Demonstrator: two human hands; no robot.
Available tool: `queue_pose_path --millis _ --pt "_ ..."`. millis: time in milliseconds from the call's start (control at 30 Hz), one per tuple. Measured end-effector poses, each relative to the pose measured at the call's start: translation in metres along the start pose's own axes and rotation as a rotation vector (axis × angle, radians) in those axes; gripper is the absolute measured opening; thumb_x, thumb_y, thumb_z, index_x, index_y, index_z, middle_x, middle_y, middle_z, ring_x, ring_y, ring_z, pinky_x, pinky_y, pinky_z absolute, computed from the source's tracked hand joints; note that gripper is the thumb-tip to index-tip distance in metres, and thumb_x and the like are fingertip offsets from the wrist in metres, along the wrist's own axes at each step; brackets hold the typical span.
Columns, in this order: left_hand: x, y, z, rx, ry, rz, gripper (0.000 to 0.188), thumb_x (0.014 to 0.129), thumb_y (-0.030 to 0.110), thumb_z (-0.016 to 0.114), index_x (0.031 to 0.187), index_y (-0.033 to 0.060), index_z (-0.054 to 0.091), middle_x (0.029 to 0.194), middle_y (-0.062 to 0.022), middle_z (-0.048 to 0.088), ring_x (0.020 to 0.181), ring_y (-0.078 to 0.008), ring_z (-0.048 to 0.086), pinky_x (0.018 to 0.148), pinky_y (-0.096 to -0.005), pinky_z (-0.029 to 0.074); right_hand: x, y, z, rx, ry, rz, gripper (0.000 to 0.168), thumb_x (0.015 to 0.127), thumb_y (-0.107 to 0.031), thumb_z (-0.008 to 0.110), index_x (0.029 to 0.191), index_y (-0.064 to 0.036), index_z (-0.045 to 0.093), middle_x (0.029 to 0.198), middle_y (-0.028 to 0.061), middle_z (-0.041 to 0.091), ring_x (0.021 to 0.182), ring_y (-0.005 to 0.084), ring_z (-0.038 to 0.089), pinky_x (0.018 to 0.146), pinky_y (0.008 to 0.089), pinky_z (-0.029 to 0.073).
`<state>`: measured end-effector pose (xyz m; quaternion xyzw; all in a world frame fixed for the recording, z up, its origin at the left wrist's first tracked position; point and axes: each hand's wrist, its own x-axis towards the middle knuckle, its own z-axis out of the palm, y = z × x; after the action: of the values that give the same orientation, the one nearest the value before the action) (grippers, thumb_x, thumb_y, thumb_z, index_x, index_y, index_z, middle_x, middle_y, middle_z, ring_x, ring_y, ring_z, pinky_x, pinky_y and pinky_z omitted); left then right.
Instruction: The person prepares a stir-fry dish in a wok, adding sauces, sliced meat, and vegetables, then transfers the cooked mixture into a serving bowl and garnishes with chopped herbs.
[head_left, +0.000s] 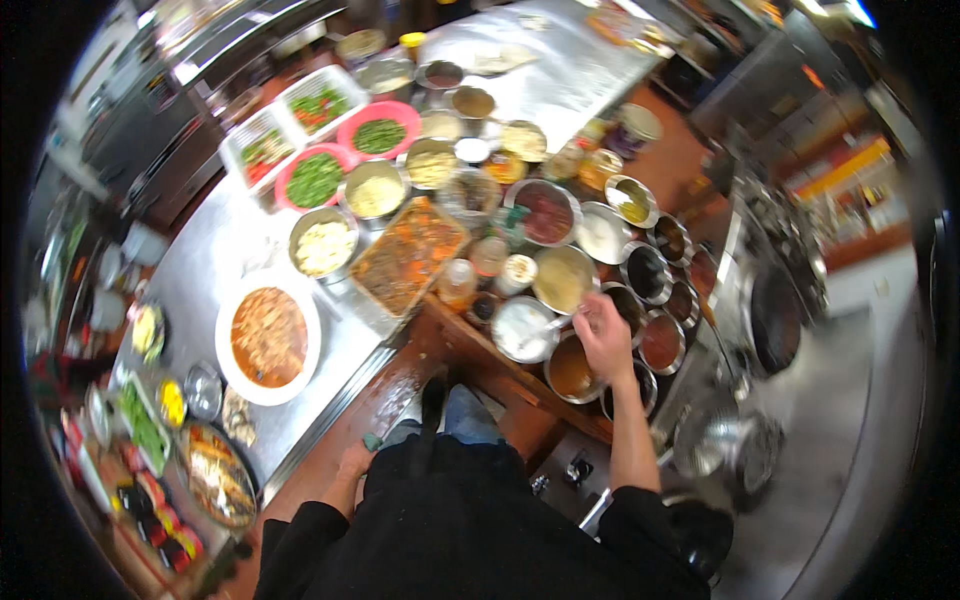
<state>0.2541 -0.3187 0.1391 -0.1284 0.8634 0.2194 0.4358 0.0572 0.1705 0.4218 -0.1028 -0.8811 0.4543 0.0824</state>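
Observation:
My right hand (604, 337) is over the sauce containers, its fingers closed on the handle of a metal spoon (556, 324). The spoon reaches into a metal bowl of white powder (523, 330). Just below the hand is a round container of brown sauce (574, 367); above it stands one with a pale yellow filling (562, 280). My left hand (360, 457) hangs low beside my leg, with a small green cloth (373, 441) at its fingers; most of those fingers are hidden or blurred.
On the steel table stand a white tub of meat in red liquid (268, 337), a rectangular tray of orange-topped food (410, 255) and pink bowls of cut greens (313, 180). A platter of fish (217, 476) lies lower left. A dark wok (776, 319) is at the right.

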Motion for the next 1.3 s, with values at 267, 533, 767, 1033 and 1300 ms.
queue_pose_path --millis 267,533,767,1033,1300 --pt "-0.125 -0.016 0.092 -0.219 -0.016 -0.551 0.045 0.094 0.033 0.041 0.119 0.0002 0.059 0.115 -0.0282 0.063 0.110 -0.0440 0.060 0.091 -0.0519 0.049 0.251 0.119 0.074 -0.695 -0.348 -0.143 0.065 0.081 -0.025 0.068 0.138 -0.004 0.043 0.127 0.0237 0.055 0.111 0.0392 0.060 0.090 0.0429 0.051" --pt "-0.177 0.028 0.178 -0.461 0.027 -0.785 0.042 0.091 0.032 0.045 0.114 0.0020 0.064 0.113 -0.0276 0.064 0.108 -0.0423 0.062 0.092 -0.0505 0.050 0.264 0.152 0.106 -1.215 -0.388 -0.154 0.042 0.094 -0.027 0.050 0.129 -0.004 0.047 0.105 0.0241 0.064 0.093 0.0416 0.066 0.074 0.0471 0.055" --pt "-0.158 0.043 0.089 -0.479 -0.084 -0.766 0.042 0.090 0.033 0.048 0.117 0.0048 0.065 0.117 -0.0237 0.064 0.112 -0.0387 0.061 0.094 -0.0473 0.050 0.282 0.105 0.078 -1.257 -0.268 -0.172 0.038 0.094 -0.038 0.053 0.095 -0.002 0.062 0.088 0.0242 0.068 0.084 0.0445 0.066 0.073 0.0532 0.053" --pt "-0.091 -0.027 0.052 -0.427 -0.084 -0.502 0.046 0.086 0.039 0.057 0.119 0.0088 0.063 0.116 -0.0200 0.066 0.111 -0.0360 0.062 0.093 -0.0459 0.050 0.187 -0.112 0.101 -0.036 -0.327 0.209 0.033 0.098 -0.039 0.054 0.083 -0.009 0.057 0.066 0.0003 0.056 0.048 0.0081 0.047 0.039 0.0233 0.034" --pt "-0.065 -0.101 -0.008 -0.536 0.078 -0.363 0.053 0.082 0.040 0.065 0.125 0.0108 0.055 0.114 -0.0191 0.066 0.107 -0.0382 0.061 0.089 -0.0483 0.051 -0.011 -0.173 0.454 0.301 -0.843 0.523 0.027 0.096 -0.032 0.057 0.094 -0.005 0.060 0.071 0.0012 0.059 0.052 0.0083 0.052 0.041 0.0232 0.038"
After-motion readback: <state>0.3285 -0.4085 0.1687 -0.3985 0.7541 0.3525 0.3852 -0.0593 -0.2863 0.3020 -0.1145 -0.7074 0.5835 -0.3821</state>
